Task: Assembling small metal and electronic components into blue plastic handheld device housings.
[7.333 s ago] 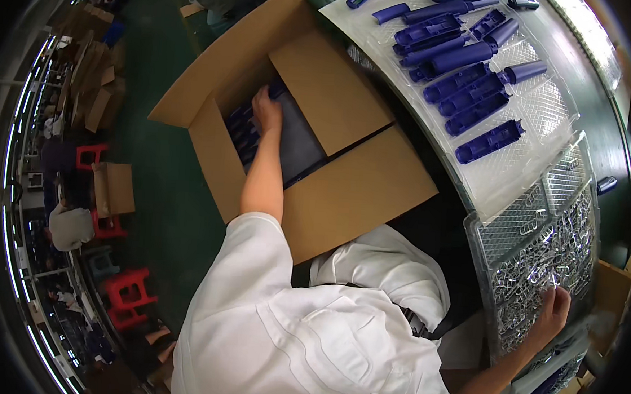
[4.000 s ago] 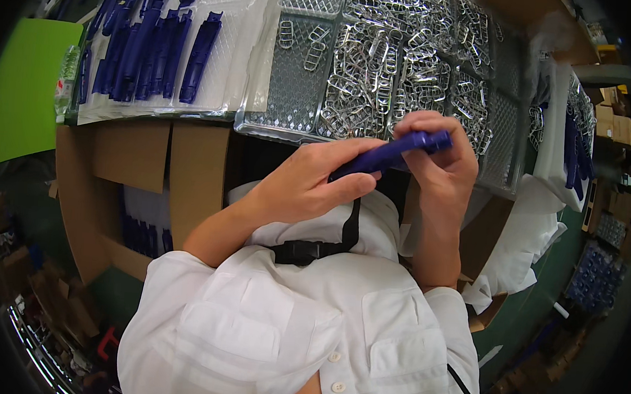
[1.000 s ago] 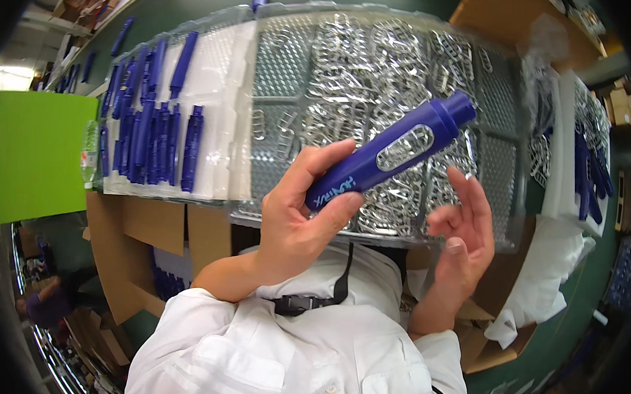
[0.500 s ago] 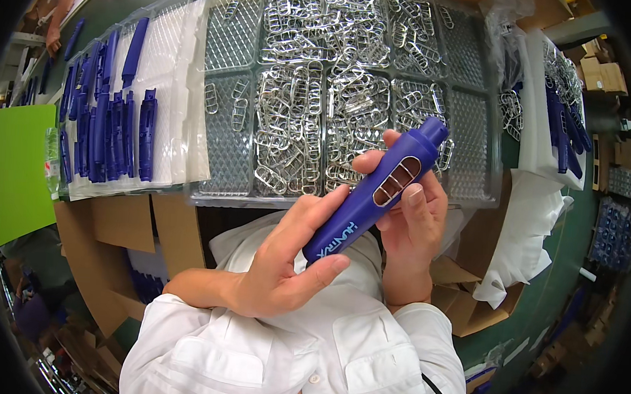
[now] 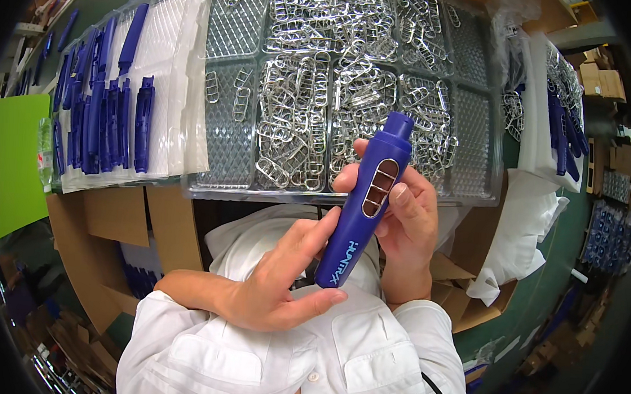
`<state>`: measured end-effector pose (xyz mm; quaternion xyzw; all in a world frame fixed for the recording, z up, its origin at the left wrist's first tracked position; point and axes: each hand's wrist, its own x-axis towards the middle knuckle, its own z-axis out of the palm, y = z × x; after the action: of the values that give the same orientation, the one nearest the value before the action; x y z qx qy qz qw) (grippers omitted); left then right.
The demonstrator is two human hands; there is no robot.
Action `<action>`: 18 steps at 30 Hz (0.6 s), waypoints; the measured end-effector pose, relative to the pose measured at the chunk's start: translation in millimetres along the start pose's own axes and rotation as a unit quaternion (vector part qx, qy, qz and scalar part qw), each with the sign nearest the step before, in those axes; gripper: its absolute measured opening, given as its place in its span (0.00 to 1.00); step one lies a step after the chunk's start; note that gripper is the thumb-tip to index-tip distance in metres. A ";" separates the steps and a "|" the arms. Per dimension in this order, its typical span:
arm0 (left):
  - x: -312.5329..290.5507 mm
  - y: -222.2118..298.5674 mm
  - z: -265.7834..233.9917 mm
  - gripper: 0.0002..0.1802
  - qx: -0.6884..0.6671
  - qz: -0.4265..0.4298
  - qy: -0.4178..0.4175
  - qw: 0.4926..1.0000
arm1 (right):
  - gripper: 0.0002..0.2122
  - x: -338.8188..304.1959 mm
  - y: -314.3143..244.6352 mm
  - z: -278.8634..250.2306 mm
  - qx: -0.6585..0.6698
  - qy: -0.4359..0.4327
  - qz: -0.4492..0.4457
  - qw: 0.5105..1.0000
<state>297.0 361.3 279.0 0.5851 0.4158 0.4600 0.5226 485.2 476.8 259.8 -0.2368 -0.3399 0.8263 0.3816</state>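
A dark blue tapered plastic handle [image 5: 352, 232] is held slanting in front of my chest, narrow neck up. An oval window in its side has a shiny metal frame [image 5: 379, 189] with crossbars, brown inside; light blue lettering runs lower down. My right hand [image 5: 408, 221] grips the upper part, thumb beside the window and fingers curling from behind. At the wide lower end, my left hand [image 5: 271, 277] holds it between fingers at its left side and a thumb under the end. Beyond my hands, a clear compartment tray [image 5: 221, 141] contains many metal frames [image 5: 291, 123].
Blue plastic half shells [image 5: 93, 118] lie in a lined tray at the left. Cardboard boxes [image 5: 173, 224] stand open below the table edge. On the right, a white foam box [image 5: 538, 156] carries more frames and blue parts. A green sheet [image 5: 7, 164] is at far left.
The handle has turned more upright, its neck swinging left, and its lower end has shifted slightly right and down. Both hands still hold it.
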 end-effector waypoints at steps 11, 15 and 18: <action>-11.6 -8.3 6.7 0.47 0.058 0.015 0.009 0.998 | 0.34 -0.8 4.6 -7.8 -0.030 -0.044 0.028 0.998; -10.4 -10.3 7.5 0.47 0.059 0.023 0.012 0.998 | 0.33 0.5 5.7 -9.8 -0.027 -0.059 0.023 0.998; -9.8 -11.4 8.5 0.47 0.063 0.025 0.017 0.998 | 0.32 1.2 8.1 -6.6 -0.015 -0.042 0.012 0.999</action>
<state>303.0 351.1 266.4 0.6192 0.4378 0.4561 0.4658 484.9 476.4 249.3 -0.2117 -0.3646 0.8351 0.3533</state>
